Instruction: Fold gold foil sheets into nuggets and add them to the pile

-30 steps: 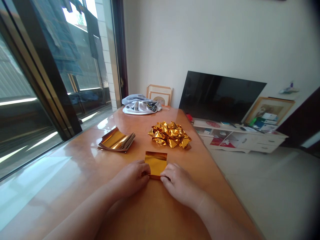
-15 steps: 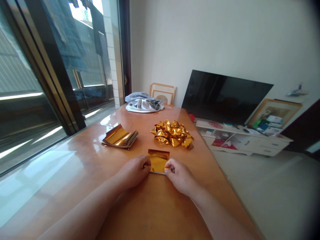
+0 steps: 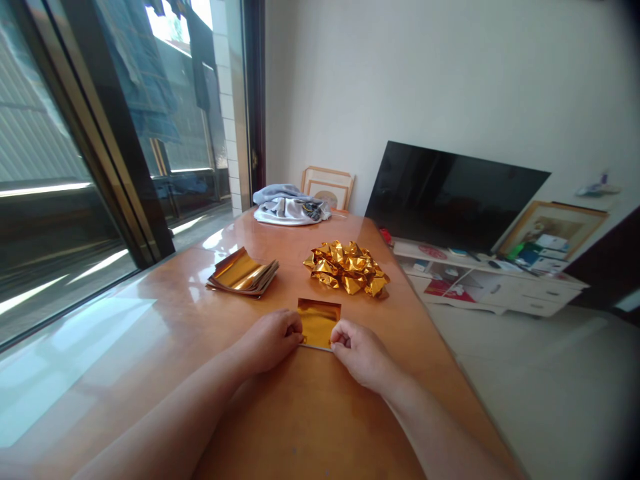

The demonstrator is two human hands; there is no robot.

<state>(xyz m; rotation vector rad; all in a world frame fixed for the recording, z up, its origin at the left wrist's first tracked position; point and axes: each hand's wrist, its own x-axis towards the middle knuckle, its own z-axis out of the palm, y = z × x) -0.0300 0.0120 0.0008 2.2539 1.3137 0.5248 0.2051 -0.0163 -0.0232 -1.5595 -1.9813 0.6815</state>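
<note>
Left of centre, stacked gold sheets (image 3: 243,273) are lying. Just below mid-frame, the left hand (image 3: 274,339), fingers closed, is pinching the near left corner of a single sheet (image 3: 320,325); the right hand (image 3: 364,352) is likewise pinching its near right corner. They are apparently folding the near edge; the next move calls for level corners.

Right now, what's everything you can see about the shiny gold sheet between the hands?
The shiny gold foil-like sheet is squarish and seems nearly flat, lying on the glossy orange-brown table. Its upper face looks smooth, with a dark band near the far edge; a thin pale strip runs along the near edge. The bare left hand holds it by the near left corner and the bare right hand by the near right corner.
</note>
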